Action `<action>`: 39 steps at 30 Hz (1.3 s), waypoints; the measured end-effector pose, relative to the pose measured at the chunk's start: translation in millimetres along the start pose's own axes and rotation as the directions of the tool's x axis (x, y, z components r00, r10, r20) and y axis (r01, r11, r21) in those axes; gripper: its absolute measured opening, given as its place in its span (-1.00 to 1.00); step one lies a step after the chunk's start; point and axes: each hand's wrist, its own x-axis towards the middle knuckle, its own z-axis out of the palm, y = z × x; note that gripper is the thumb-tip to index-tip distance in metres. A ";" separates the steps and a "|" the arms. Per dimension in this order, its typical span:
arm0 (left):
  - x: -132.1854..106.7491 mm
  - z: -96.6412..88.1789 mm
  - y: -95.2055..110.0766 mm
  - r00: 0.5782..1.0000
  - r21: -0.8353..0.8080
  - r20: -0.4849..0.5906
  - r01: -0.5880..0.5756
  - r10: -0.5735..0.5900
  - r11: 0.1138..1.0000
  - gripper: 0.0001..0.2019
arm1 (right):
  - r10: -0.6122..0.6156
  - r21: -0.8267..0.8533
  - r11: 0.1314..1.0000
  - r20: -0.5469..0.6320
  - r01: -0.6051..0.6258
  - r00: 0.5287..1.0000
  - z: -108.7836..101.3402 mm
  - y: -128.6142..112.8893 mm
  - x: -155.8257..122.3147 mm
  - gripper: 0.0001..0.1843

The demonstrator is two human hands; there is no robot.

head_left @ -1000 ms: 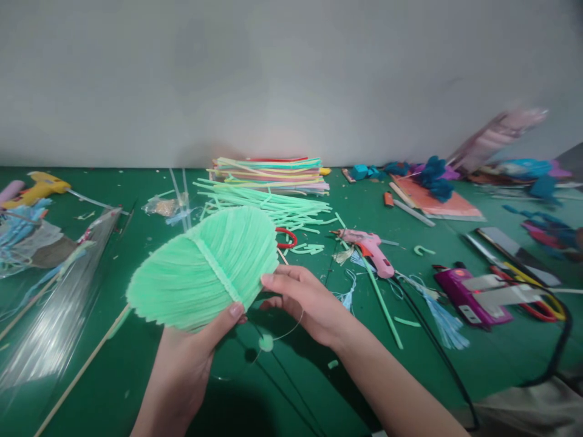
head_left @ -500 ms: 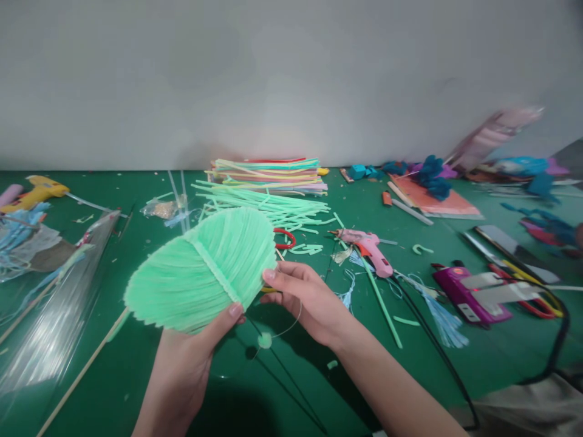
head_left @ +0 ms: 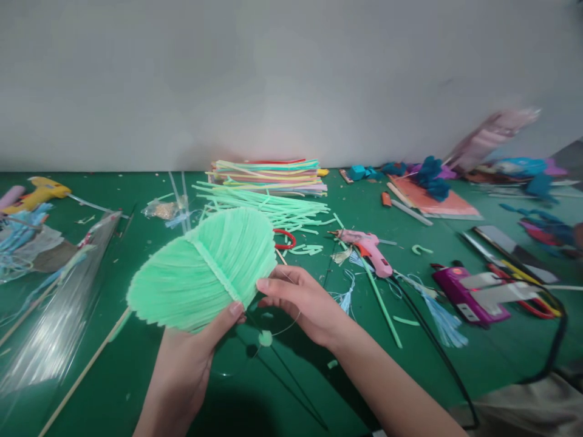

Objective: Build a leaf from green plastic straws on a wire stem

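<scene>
A pale green fan-shaped piece made of many straws, with a ridge across its middle, is held above the green table. My left hand grips its near edge from below, thumb pressed on top. My right hand is closed at the fan's right edge, fingers pinched on it. A thin clear thread loops down from my right hand to a small green disc hanging below.
Loose green straws and a stack of coloured straws lie behind the fan. A pink glue gun and its black cord lie to the right, a purple tool beyond. Clear plastic sleeves and a yellow glue gun lie left.
My right hand's fingers have shifted a little along the fan's right edge. The fan and my left hand have stayed nearly still.
</scene>
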 end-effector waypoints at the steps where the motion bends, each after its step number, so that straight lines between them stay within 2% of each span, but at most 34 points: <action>1: -0.2 0.3 0.6 1.000 0.006 0.001 -0.005 0.005 1.000 -0.43 | -0.002 -0.004 1.000 -0.001 0.002 1.000 0.3 -0.2 0.0 -0.82; 5: -2.5 2.1 3.6 0.999 -0.048 -0.018 0.040 -0.041 0.998 -0.34 | -0.022 -0.057 0.998 -0.014 0.021 1.000 1.9 -1.8 -0.1 -0.77; 8: -3.0 2.1 3.7 0.996 -0.107 -0.038 0.076 -0.080 0.991 -0.35 | -0.094 -0.062 0.994 -0.100 0.088 0.991 1.9 -3.1 0.3 -0.77; 12: -0.9 -0.6 0.8 0.996 -0.088 -0.061 0.065 -0.071 0.994 -0.55 | -0.252 -0.138 0.965 -0.235 0.225 0.939 0.2 -5.0 1.2 -0.79; 14: 0.3 -1.7 -0.5 0.997 -0.045 -0.057 0.041 -0.044 0.998 -0.67 | -0.310 -0.216 0.941 -0.252 0.259 0.917 -0.8 -5.5 1.5 -0.79; 16: 0.7 -1.8 -1.1 0.999 -0.010 -0.047 0.016 -0.016 1.000 -0.71 | -0.348 -0.295 0.916 -0.251 0.271 0.903 -1.6 -5.3 1.6 -0.79; 24: -5.3 6.3 1.3 1.000 -0.026 -0.028 -0.012 0.011 1.000 -0.44 | -0.392 -0.341 0.888 -0.205 0.310 0.897 -4.1 -4.9 1.4 -0.80; 27: -5.1 9.7 4.6 0.998 -0.127 -0.057 -0.041 0.034 0.991 -0.34 | -0.385 -0.397 0.873 -0.200 0.284 0.901 -6.6 -4.8 3.0 -0.78; 29: -4.9 11.7 8.0 0.996 -0.244 -0.047 -0.091 0.082 0.966 -0.40 | -0.358 -0.467 0.853 -0.199 0.233 0.912 -9.2 -3.4 5.3 -0.75; 32: -6.6 13.1 13.9 0.992 -0.377 0.000 -0.117 0.126 0.919 -0.50 | -0.378 -0.613 0.770 -0.213 0.178 0.901 -10.4 -1.9 7.3 -0.72; 34: -9.1 13.0 17.4 0.991 -0.421 0.039 -0.101 0.130 0.901 -0.52 | -0.495 -0.716 0.668 -0.223 0.203 0.840 -6.1 -3.8 3.8 -0.69; 36: -11.8 12.2 19.9 0.986 -0.453 0.070 -0.103 0.150 0.885 -0.55 | -0.595 -0.785 0.566 -0.179 0.251 0.783 3.6 -7.6 -5.7 -0.65; 37: -13.1 11.6 20.5 0.983 -0.469 0.075 -0.114 0.168 0.876 -0.57 | -0.602 -0.797 0.537 -0.135 0.275 0.787 10.2 -9.2 -12.3 -0.63; 39: -14.9 9.7 20.2 0.978 -0.505 0.091 -0.118 0.188 0.855 -0.58 | -0.520 -0.789 0.523 0.003 0.321 0.854 24.7 -9.7 -26.8 -0.53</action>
